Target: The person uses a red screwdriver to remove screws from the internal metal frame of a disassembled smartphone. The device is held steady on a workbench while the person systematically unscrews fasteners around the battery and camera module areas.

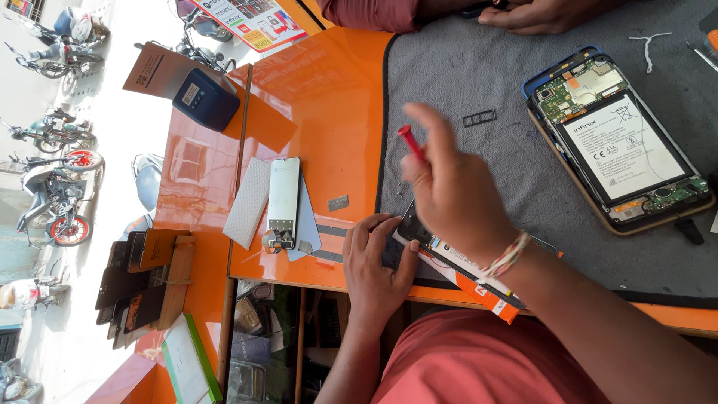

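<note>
Left hand [378,258] low at near edge, palm down, fingers [374,224] curled and pressed flat, thumb [407,258] stretched rightward. Left forearm bare, rising straight from bottom of view. Right hand [452,191] raised above left, back of hand toward camera, slightly motion-blurred, fingers bunched in pinch grip, index pointing up-left. Right wrist bent, braided band around it. Right forearm bare, running diagonally from lower right corner. Hands close, right partly overlapping left.
</note>
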